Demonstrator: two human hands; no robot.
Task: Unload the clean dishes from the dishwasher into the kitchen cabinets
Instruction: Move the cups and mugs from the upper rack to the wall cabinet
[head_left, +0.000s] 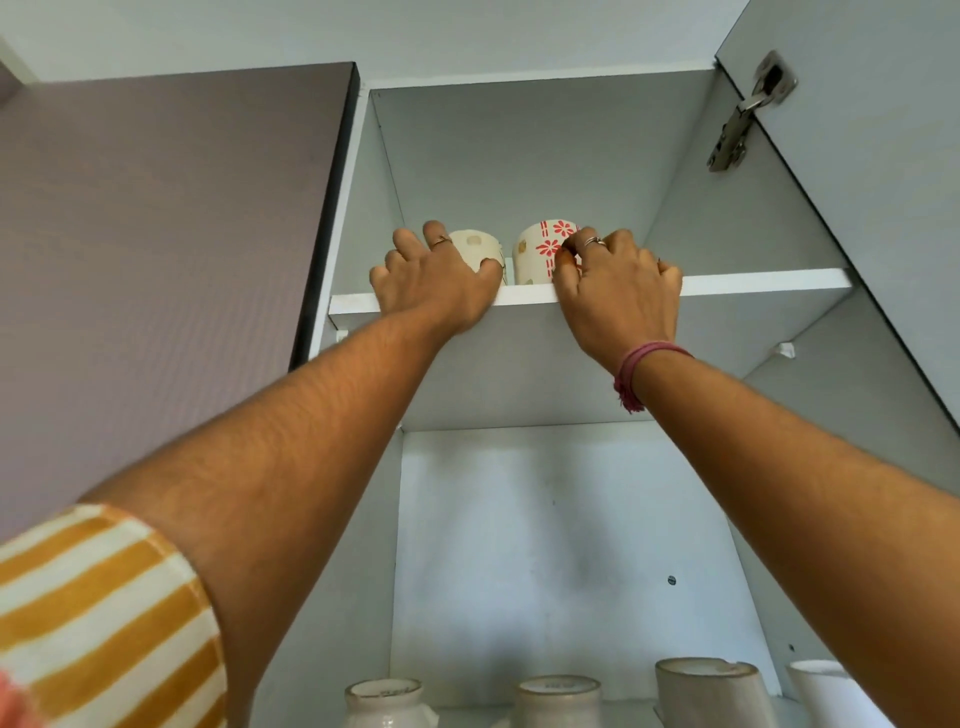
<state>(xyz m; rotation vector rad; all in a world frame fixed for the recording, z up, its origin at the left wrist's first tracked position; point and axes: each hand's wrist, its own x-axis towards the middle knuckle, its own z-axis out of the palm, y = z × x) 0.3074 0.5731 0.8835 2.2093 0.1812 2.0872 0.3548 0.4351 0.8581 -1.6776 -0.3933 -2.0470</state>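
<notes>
On the upper shelf (753, 280) of the open cabinet, at about twelve o'clock from me, I have a cup under each palm. My left hand (436, 275) curls over the dotted cup (475, 247), thumb against its side. My right hand (618, 280) pinches the red-flowered cup (540, 249) at its three o'clock side, probably by the handle, which I cannot see. Both stand near the front edge, almost touching, since I reach from below. Next I'd judge a gentle push back. More mugs (558, 699) wait at six o'clock.
</notes>
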